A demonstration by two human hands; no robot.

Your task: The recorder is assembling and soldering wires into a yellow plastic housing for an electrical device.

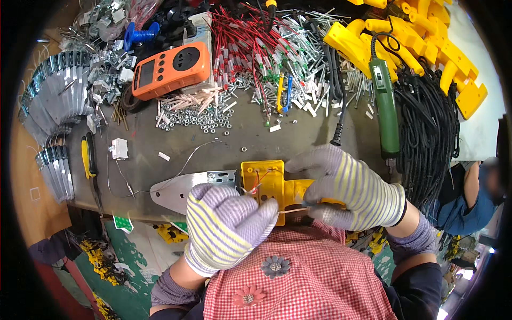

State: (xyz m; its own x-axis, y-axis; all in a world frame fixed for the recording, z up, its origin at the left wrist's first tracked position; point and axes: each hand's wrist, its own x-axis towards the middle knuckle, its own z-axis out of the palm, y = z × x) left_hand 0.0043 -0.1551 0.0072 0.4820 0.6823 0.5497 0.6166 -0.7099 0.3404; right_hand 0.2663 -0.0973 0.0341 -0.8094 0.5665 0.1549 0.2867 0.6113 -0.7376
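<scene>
Both hands wear striped gloves. My left hand [229,226] is closed, thumb and finger pinched at one end of a thin beige strand [293,211]. The strand runs level to the fingertips of my right hand [354,189], which pinch its other end; the upper fingers of that hand are blurred. Behind the strand lies a yellow plastic housing [274,183] with an open shell, fine red and white wires inside, and a handle partly covered by my right hand. A flat tapered metal plate [178,193] adjoins it on the left, partly under my left hand.
An orange meter [170,70] stands behind, near loose nuts [200,118] and red-wired lamps [240,42]. To the right are a green electric screwdriver [385,104], black cables [429,122] and yellow housings [416,40]. Pliers [88,156] and metal plates [56,96] lie left.
</scene>
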